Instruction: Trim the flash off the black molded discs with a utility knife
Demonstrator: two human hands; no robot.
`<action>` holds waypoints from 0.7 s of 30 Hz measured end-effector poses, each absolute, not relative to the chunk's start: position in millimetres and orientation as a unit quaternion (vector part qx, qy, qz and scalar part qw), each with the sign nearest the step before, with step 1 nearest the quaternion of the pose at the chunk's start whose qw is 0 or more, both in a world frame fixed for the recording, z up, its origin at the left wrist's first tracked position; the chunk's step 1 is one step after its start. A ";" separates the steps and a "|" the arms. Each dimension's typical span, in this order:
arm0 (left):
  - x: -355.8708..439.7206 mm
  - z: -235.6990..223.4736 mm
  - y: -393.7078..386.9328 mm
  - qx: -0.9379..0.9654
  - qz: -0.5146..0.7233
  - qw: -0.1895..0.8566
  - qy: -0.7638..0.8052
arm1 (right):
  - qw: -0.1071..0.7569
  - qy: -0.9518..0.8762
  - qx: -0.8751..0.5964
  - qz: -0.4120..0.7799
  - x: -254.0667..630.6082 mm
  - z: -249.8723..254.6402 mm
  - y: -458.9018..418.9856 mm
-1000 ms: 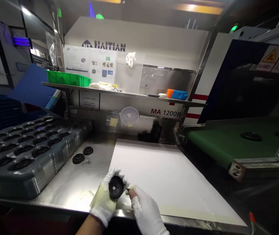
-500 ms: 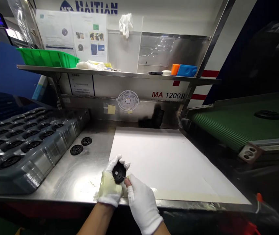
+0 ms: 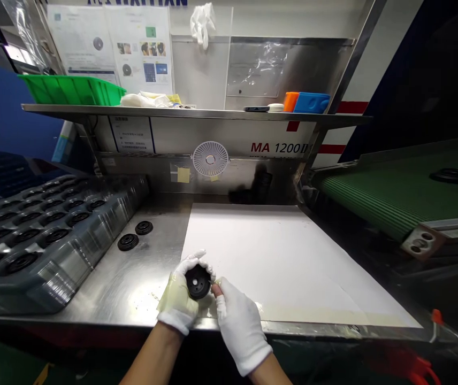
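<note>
My left hand [image 3: 180, 297], in a white glove with a yellowish covering over the palm side, is wrapped round a black round plastic part [image 3: 198, 282]. The part is tilted toward me and has a pale spot near its middle. Close against its right rim is my right hand [image 3: 237, 321], white-gloved with a bare thumb tip. Thumb and fingers are pinched there; whatever lies between them is too small to make out. Two similar black ridged discs, a nearer one [image 3: 128, 242] and a farther one [image 3: 144, 228], lie on the metal table to the left.
Stacked clear trays [image 3: 80, 262] with several black discs stand at the left. A white sheet [image 3: 269, 256] covers the table's middle and right. On the green conveyor [image 3: 381, 192] at right rests another disc [image 3: 453, 175]. A shelf [image 3: 213, 113] with a green bin [image 3: 72, 90] spans the back.
The view has shifted slightly. The black part is turned a little more face-on to me, and the left fingers have shifted round its rim. My right hand stays pinched at its right edge.
</note>
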State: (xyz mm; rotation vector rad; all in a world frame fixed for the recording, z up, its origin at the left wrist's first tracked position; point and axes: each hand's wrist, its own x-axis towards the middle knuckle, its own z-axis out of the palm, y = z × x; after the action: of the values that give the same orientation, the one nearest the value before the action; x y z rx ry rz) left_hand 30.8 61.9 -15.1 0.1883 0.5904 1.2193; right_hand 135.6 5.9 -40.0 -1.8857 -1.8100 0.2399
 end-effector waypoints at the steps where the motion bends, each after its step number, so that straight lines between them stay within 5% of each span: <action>1: 32.8 -13.4 62.6 0.080 0.565 0.773 0.278 | 0.249 -0.665 -0.699 0.081 134.8 -40.1 5.1; 11: 44.2 -18.6 67.5 0.071 0.678 0.678 0.275 | 0.285 -0.657 -0.691 0.101 112.6 -41.2 -1.3; 16: 33.9 -21.3 64.8 0.110 0.570 0.776 0.247 | 0.294 -0.651 -0.692 0.105 124.2 -41.7 3.2; 21: 41.6 -15.2 69.2 0.054 0.605 0.753 0.254 | 0.279 -0.631 -0.716 0.105 122.5 -44.4 1.3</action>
State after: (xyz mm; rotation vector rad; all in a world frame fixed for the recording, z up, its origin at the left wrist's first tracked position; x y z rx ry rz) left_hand 41.6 69.2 -15.2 0.1185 0.5536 1.3199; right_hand 122.5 1.3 -44.4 -1.9205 -1.6937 0.2828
